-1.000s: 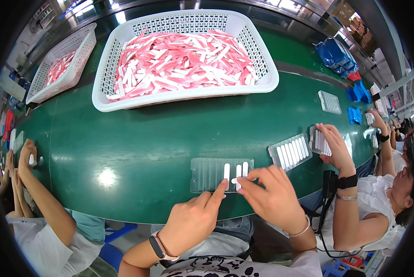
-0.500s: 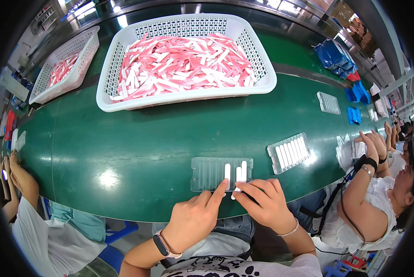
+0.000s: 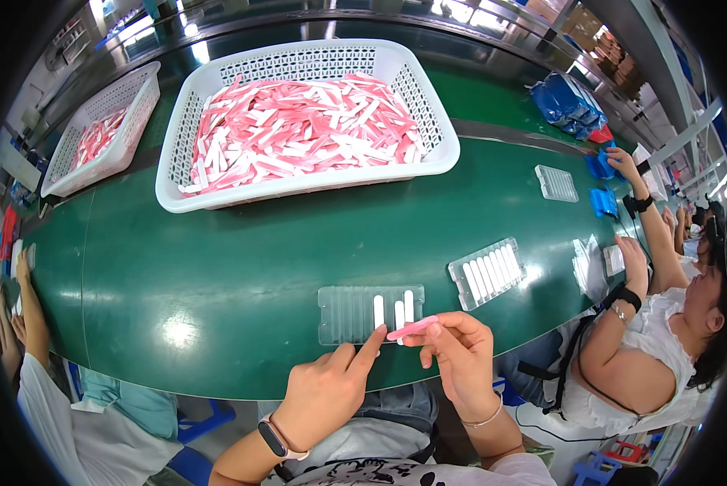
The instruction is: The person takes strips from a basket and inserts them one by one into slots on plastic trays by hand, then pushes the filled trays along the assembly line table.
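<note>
In front of me lies a clear slotted plastic tray (image 3: 343, 316) holding a few white sticks (image 3: 409, 304), mostly toward its right end. My left hand (image 3: 327, 389) is at the tray's near edge. Its index finger is stretched out, with the tip at the lower end of one white stick (image 3: 379, 310); the other fingers curl under and the thumb is hidden. My right hand (image 3: 456, 356) pinches a slim pink stick (image 3: 412, 328) between thumb and fingers. This stick is held slantwise over the tray's near right corner, its left end close to my left fingertip.
A big white basket (image 3: 307, 190) heaped with pink and white sticks stands beyond the tray, a smaller one (image 3: 104, 174) left of it. Another clear tray (image 3: 486, 273) with white sticks lies right, a third (image 3: 556, 184) farther off. Blue packages (image 3: 570, 105) and a co-worker (image 3: 655, 340) are right.
My right hand has lifted off the tray's sticks and turned, now showing the pink stick. My left hand keeps its pose. The co-worker at right has reached to the blue packages. The view has shifted slightly.
</note>
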Demonstrator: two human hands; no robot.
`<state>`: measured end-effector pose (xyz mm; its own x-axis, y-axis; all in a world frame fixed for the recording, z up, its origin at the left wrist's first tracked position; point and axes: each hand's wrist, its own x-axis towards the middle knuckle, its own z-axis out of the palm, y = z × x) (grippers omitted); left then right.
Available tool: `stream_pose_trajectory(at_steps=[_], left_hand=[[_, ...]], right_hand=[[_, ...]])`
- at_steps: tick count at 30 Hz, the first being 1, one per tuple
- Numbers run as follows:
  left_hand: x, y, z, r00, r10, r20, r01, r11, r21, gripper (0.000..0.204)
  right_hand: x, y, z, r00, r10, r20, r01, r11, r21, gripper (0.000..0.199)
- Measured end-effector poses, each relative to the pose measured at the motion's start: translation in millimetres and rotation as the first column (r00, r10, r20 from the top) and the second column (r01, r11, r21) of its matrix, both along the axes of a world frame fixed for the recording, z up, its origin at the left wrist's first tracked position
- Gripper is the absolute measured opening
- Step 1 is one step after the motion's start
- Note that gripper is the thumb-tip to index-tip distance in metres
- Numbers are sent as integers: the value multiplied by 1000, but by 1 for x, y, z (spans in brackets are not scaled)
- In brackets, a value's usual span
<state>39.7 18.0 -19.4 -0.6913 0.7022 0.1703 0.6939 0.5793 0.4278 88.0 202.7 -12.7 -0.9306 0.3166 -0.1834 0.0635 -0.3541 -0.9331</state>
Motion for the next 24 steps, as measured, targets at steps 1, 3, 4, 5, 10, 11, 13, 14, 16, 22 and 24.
stream_pose_trajectory(at_steps=[1, 3, 4, 5, 10, 11, 13, 14, 16, 22, 24], left_hand=[[0, 0, 1, 1000, 3, -3, -3, 1000, -12, 58], [0, 0, 3, 1000, 7, -4, -7, 1000, -23, 58], [0, -1, 4, 1000, 10, -7, -10, 999, -41, 58], [0, -2, 5, 1000, 13, -10, -13, 998, -60, 57], [-2, 1, 7, 999, 5, 40, -2, 997, -71, 57], [-2, 2, 8, 998, 10, 59, -5, 997, -80, 57], [-4, 1, 10, 998, 0, 64, 6, 996, -90, 57], [-4, 1, 11, 998, -9, 67, 15, 996, -93, 57], [-4, 0, 11, 997, -9, 74, 16, 995, -102, 57], [-8, -7, 9, 994, -35, 104, 40, 998, -48, 54], [-8, -10, 9, 993, -33, 116, 37, 999, -25, 52]], right_hand=[[-1, 1, 1, 1000, 4, 0, -4, 1000, -1, 13], [-2, 2, 2, 999, -23, 22, 24, 997, -74, 10], [-2, 0, 1, 1000, -18, 21, 20, 997, -77, 10], [-3, -2, -2, 996, -59, -61, 69, 979, 193, 8], [-14, 8, -13, 884, 200, -423, 366, 265, 892, 15], [-17, 8, -12, 864, 263, -430, 386, 204, 900, 19], [-19, 9, -12, 832, 360, -422, 420, 86, 903, 27], [-18, 8, -13, 832, 360, -422, 419, 89, 904, 27], [-17, 7, -15, 846, 367, -385, 404, 28, 914, 24], [-11, 1, -16, 885, 409, -224, 245, 1, 970, 20], [-8, -2, -12, 914, 368, -171, 193, -26, 981, 22]])
